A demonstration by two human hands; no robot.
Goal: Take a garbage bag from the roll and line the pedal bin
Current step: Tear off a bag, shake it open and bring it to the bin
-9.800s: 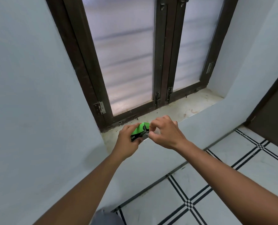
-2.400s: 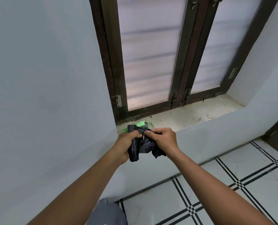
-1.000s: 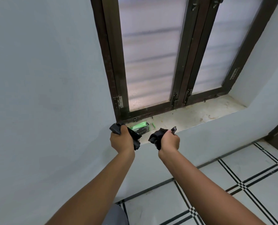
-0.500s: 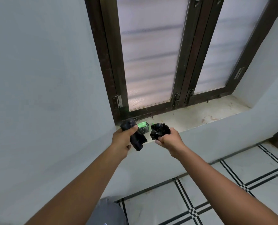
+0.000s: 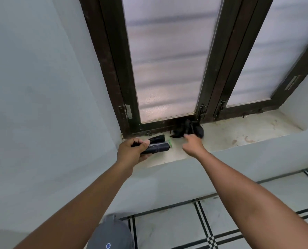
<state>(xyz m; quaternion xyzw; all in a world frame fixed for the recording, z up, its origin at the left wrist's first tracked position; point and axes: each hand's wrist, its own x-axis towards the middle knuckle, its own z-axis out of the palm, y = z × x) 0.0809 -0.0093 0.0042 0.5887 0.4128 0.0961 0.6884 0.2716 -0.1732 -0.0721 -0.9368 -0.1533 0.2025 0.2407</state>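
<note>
My left hand (image 5: 131, 151) grips a black roll of garbage bags (image 5: 156, 147) just above the left end of the window sill (image 5: 239, 135). A sliver of green wrapper (image 5: 169, 141) shows behind the roll. A crumpled black garbage bag (image 5: 185, 129) lies on the sill against the window frame. My right hand (image 5: 192, 143) hovers just in front of it, fingers spread and blurred, nothing in its grasp. The grey domed lid of the pedal bin (image 5: 111, 234) shows at the bottom edge, below my left forearm.
A dark wooden window frame (image 5: 214, 69) with frosted panes rises behind the sill. Pale walls stand at left and under the sill. White floor tiles with black lines (image 5: 203, 230) lie at the lower right.
My right hand has let go of the crumpled bag, which now rests on the sill by the frame. My left hand has turned the roll sideways. The view has moved closer to the window.
</note>
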